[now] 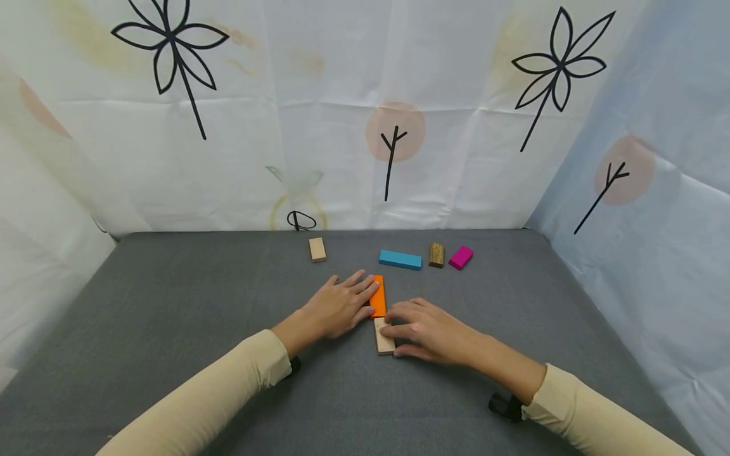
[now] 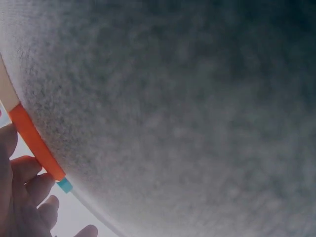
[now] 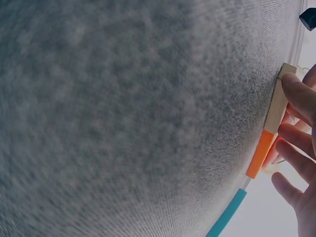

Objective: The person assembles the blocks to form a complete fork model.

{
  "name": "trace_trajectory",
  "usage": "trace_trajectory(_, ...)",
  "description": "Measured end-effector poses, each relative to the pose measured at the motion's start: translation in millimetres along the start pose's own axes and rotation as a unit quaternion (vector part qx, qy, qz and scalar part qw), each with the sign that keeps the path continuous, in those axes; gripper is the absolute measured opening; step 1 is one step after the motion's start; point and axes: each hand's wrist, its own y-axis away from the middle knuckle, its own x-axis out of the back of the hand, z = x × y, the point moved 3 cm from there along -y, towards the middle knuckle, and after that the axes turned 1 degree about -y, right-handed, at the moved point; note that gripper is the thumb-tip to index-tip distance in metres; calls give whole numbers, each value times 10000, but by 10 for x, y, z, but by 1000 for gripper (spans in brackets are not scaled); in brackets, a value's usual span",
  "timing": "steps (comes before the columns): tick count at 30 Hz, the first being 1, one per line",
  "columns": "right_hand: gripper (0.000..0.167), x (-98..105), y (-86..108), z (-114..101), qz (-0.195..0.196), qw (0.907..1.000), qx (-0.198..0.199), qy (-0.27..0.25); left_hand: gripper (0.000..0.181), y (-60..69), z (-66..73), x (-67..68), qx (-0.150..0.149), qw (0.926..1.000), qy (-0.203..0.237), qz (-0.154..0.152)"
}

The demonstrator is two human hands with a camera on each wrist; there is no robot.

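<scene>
at the middle of the frame, slightly below center, the orange block (image 1: pixel 379 304) lay lengthwise on the grey tabletop (image 1: pixel 188 304), its lower end touching the upper end of a wood block (image 1: pixel 384 345), so the two made one line. of the hands, the left hand (image 1: pixel 336 308) came in from the lower left with its fingers spread and fairly straight, fingertips on the left side and top of the orange block. the right hand (image 1: pixel 430 332) came from the lower right, its bent fingers and thumb pinching the wood block. above them, just below mid-frame, other blocks lay well apart from the line: a second wood block (image 1: pixel 317 249) left of center, a blue block (image 1: pixel 400 259) lying crosswise, a brown block (image 1: pixel 436 254) to its right and a pink block (image 1: pixel 461 257) just beside that, set askew. beige sleeves (image 1: pixel 211 392) crossed the lower corners. behind the tabletop, across the upper half, hung a white cloth (image 1: pixel 331 76) with black line drawings of flowers and twigs.
</scene>
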Motion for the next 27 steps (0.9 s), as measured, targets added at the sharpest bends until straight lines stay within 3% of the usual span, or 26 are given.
trace_trajectory(8, 36, -25, -10, -4, 108, 9999, 44, 37, 61, -2, -10, 21, -2, 9992, 313, -229)
trace_trajectory(27, 34, -29, -18, -24, 304, 9993, 165, 137, 61, 11, 11, 46, -286, 9990, 350, 66)
